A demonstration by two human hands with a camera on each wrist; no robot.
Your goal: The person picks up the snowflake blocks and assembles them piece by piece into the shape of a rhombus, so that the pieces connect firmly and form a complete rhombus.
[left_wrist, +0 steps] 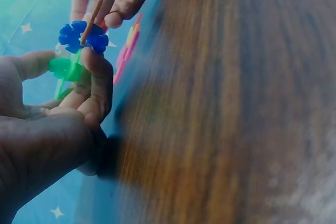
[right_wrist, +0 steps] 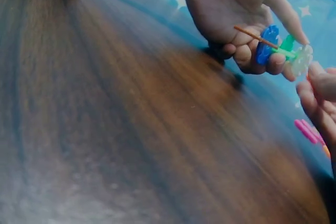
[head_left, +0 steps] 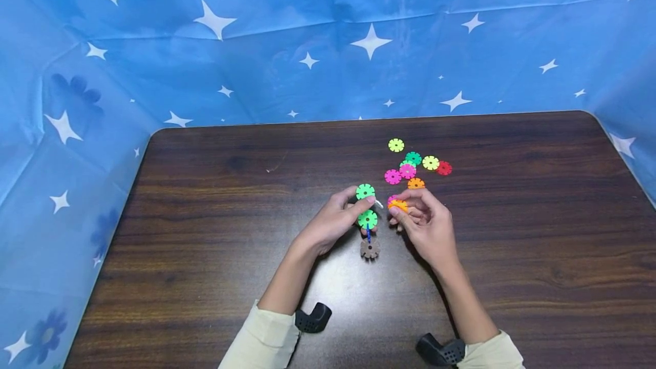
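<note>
My left hand (head_left: 335, 218) grips a joined chain of notched plastic discs between thumb and fingers. In it, two green discs (head_left: 367, 220), a blue disc seen edge-on (head_left: 368, 234) and a brown disc (head_left: 369, 250) show in the head view. A whitish disc (right_wrist: 302, 61) sticks out towards the right hand. The left wrist view shows the blue disc (left_wrist: 84, 36) and brown disc (left_wrist: 93, 17) slotted together. Close by on the right, my right hand (head_left: 427, 226) pinches an orange disc (head_left: 398, 205). A pink disc (head_left: 392, 199) shows just behind it; whether it is held I cannot tell.
Beyond the hands, loose discs lie on the dark wooden table (head_left: 205, 215): pink (head_left: 392, 177), orange (head_left: 416, 183), dark green (head_left: 413, 158), red (head_left: 445, 168) and yellow (head_left: 396, 145) among them. Some overlap. A blue star-printed cloth (head_left: 328, 84) hangs behind the table.
</note>
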